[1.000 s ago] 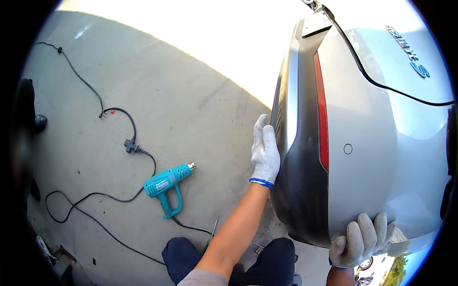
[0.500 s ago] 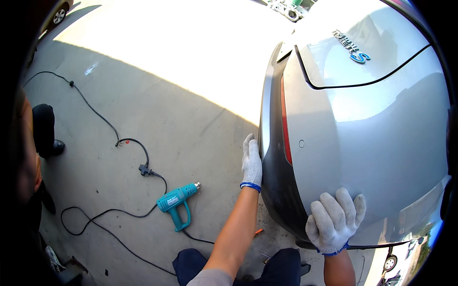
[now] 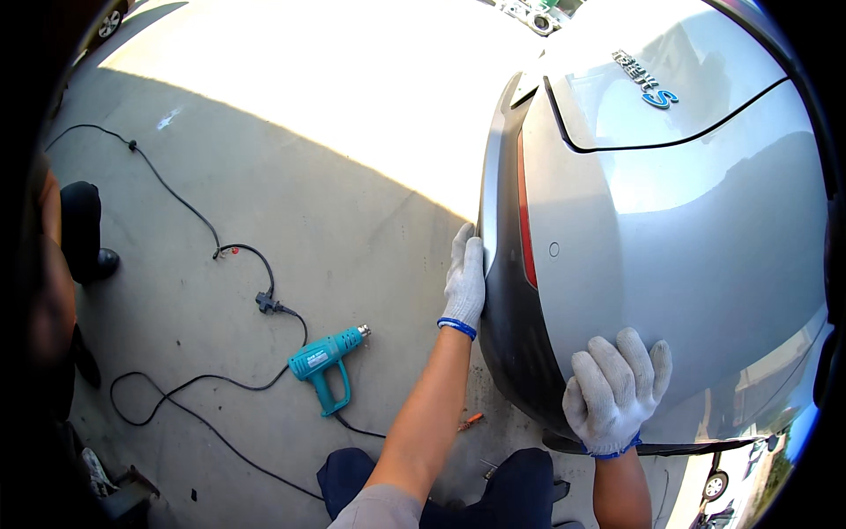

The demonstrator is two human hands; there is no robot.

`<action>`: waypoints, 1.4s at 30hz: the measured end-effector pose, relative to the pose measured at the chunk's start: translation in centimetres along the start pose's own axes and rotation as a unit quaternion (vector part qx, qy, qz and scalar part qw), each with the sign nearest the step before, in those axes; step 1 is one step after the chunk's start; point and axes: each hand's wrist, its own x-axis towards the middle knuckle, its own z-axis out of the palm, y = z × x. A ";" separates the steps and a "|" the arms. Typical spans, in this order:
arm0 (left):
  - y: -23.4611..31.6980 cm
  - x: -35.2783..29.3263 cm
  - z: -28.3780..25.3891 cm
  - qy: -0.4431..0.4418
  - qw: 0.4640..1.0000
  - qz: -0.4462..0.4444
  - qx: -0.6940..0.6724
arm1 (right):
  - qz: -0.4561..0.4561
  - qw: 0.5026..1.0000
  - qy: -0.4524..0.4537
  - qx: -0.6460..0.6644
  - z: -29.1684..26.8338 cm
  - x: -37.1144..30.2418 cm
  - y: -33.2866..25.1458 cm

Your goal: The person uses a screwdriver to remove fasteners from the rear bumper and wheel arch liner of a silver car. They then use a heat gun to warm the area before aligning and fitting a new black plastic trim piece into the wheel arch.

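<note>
A silver car bumper [image 3: 599, 282] with dark lower trim [image 3: 513, 339] and a long red reflector [image 3: 526, 212] fills the right side. My left hand [image 3: 463, 280], in a white knit glove with a blue cuff, lies with fingers stretched along the trim's outer edge. Its fingertips partly pass behind that edge. Flat against the silver paint near the bumper's corner rests my gloved right hand [image 3: 615, 392], fingers spread. Neither hand holds anything. A teal heat gun [image 3: 326, 366] lies on the floor left of my left forearm, its metal nozzle toward the car.
A black cable [image 3: 189, 212] with a plug connection [image 3: 268, 303] winds over the concrete floor [image 3: 352, 229]. Another person's dark-clothed leg [image 3: 81, 231] stands at the left edge. An orange-handled tool [image 3: 471, 421] lies near my knees. Metal parts [image 3: 536, 18] sit at the top.
The view has shifted slightly, so the car and floor items sit a little higher. My left hand has moved slightly up along the trim edge; my right hand stays on the bumper.
</note>
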 end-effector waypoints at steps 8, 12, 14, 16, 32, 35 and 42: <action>-7.9 -2.8 -0.7 0.071 0.964 -0.056 -0.249 | 0.003 1.000 -0.007 -0.007 0.0 0.5 -0.5; -19.4 -13.0 -1.6 0.004 0.982 -0.148 0.113 | -0.016 0.998 -0.018 -0.055 0.5 0.0 -1.0; -24.0 -19.7 -2.5 -0.116 0.866 -0.341 0.346 | -0.019 0.997 -0.022 -0.068 0.4 -0.4 -1.0; -27.2 -27.1 -4.9 -0.109 0.866 -0.361 0.327 | -0.022 0.998 -0.019 -0.063 0.4 -0.8 -0.8; -12.6 -26.7 -23.3 0.019 0.931 -0.154 0.331 | 0.038 0.901 0.095 0.422 -4.3 -13.9 3.1; -10.9 -27.2 -25.6 0.030 0.899 -0.139 0.414 | 0.216 0.901 0.051 0.373 -1.3 -27.3 4.1; -15.2 -27.0 -19.4 -0.111 0.850 -0.129 0.498 | 0.553 0.686 -0.245 0.404 5.1 -51.8 1.3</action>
